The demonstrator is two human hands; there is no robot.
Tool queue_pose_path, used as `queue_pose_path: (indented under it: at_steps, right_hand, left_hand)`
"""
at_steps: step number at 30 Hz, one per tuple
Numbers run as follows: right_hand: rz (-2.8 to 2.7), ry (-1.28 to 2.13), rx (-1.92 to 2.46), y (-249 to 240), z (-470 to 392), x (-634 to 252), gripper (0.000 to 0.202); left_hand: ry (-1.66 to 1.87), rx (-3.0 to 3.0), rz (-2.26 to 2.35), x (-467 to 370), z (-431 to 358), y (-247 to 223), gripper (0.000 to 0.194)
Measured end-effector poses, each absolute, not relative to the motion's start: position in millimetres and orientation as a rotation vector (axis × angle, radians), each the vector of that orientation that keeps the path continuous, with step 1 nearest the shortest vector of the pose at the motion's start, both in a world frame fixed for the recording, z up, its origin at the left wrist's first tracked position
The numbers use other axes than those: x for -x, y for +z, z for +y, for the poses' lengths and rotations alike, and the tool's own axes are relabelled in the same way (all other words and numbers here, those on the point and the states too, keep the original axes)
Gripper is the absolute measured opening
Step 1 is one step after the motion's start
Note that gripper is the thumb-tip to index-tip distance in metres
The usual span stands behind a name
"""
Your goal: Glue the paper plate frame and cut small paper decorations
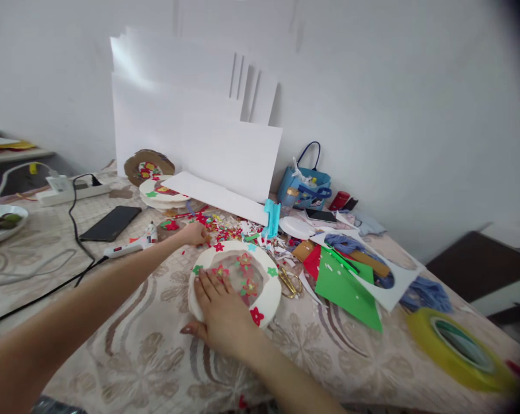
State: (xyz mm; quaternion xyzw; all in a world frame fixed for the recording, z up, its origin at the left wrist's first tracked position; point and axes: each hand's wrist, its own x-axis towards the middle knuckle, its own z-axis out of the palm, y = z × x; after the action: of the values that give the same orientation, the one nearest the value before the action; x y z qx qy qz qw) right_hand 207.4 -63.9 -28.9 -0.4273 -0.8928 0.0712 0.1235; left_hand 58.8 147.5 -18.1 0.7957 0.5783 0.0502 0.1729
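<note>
My right hand [225, 319] lies spread on the left part of a white paper ring [266, 290], palm down, with nothing gripped. Red, green and blue paper flowers dot the ring's rim, and more flowers [244, 261] show on the see-through middle. My left hand [194, 234] reaches past the ring to the near edge of a heap of small coloured paper scraps [229, 230]. Its fingers are curled together; what is between them is too small to make out. Just left of it lies a red paper flower [170, 225].
A glue gun [133, 244] and a black phone [111, 223] lie left of my left forearm. Gold scissors [291, 283] sit right of the ring, near green paper [350, 293] and a yellow tape roll [454, 351]. White boards [191, 126] lean on the wall, beside a blue bag [303, 192].
</note>
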Motion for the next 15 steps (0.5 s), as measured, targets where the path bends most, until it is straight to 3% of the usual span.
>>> queue_pose_path:
  at_steps: [8, 12, 15]
  right_hand:
    - [-2.599, 0.206, 1.245, -27.5, -64.6, -208.3, 0.076]
    - [-2.591, 0.212, 1.226, -28.5, -64.4, -208.5, 0.079]
    - [-2.583, 0.207, 1.22, -29.7, -63.8, -208.5, 0.08]
  left_hand:
    - [0.26, -2.147, 1.761, -51.0, 165.4, 20.1, 0.034]
    - [0.069, -2.003, 1.666, -27.2, 142.9, 11.6, 0.03]
    - [0.112, -1.965, 1.568, -20.0, 134.6, -2.2, 0.03]
